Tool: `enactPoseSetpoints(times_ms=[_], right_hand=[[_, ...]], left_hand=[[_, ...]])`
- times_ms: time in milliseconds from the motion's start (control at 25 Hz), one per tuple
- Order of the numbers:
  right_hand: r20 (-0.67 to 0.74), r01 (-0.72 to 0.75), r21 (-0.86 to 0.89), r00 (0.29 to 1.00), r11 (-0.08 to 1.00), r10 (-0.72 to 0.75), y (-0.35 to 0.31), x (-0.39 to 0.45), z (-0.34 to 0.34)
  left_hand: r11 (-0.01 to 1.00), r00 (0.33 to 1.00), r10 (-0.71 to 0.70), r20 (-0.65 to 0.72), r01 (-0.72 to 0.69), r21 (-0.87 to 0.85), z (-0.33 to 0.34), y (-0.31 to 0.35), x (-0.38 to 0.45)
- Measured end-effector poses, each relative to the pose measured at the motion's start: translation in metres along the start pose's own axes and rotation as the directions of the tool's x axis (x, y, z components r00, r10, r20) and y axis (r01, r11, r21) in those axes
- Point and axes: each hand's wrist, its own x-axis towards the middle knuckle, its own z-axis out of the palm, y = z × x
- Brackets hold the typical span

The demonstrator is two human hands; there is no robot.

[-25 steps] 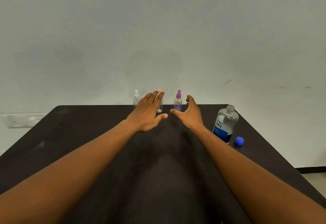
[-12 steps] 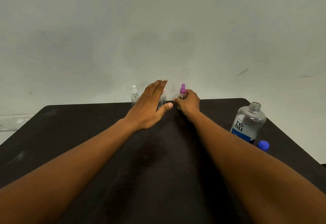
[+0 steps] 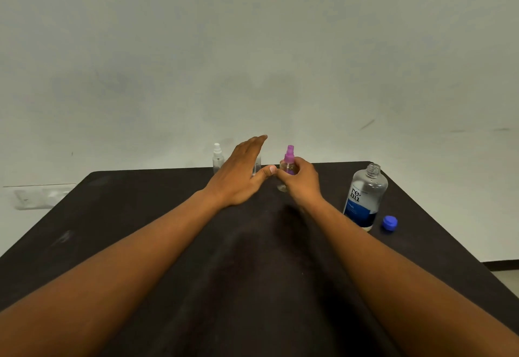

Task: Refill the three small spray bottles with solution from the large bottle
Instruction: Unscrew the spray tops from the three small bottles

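Note:
Three small spray bottles stand near the far edge of the dark table (image 3: 140,244). The white-capped bottle (image 3: 217,158) is at the left. The middle bottle (image 3: 257,166) is mostly hidden behind my left hand (image 3: 241,178), which is open with fingers stretched out flat. My right hand (image 3: 302,184) is closed around the purple-capped bottle (image 3: 289,160), which looks slightly raised and nearer than the others. The large clear bottle (image 3: 365,196) with a blue label stands uncapped at the right, and its blue cap (image 3: 390,222) lies beside it.
A pale wall rises right behind the table's far edge. A white socket strip (image 3: 42,196) sits on the wall at the left. The table's right edge runs close to the blue cap, with floor beyond it.
My right hand reached forward, closed on the purple-capped bottle and has drawn it a little toward me. My left hand stays open in front of the middle bottle.

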Motion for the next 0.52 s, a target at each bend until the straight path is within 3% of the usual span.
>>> enactPoseSetpoints(times_ms=[200, 360, 520], right_hand=[[0.093, 0.039, 0.134, 0.994, 0.99, -0.052, -0.034, -0.074, -0.019], [0.134, 0.018, 0.18, 0.99, 0.983, -0.043, -0.048, -0.119, -0.028], [0.166, -0.03, 0.191, 0.986, 0.981, -0.002, -0.06, -0.151, -0.038]], left_hand=[[0.996, 0.999, -0.017, -0.034, 0.014, -0.085, -0.016, 0.035, -0.026], [0.939, 0.998, -0.045, -0.054, 0.023, -0.343, -0.025, 0.061, -0.045], [0.824, 1.0, -0.019, 0.024, 0.029, -0.566, -0.037, 0.084, -0.062]])
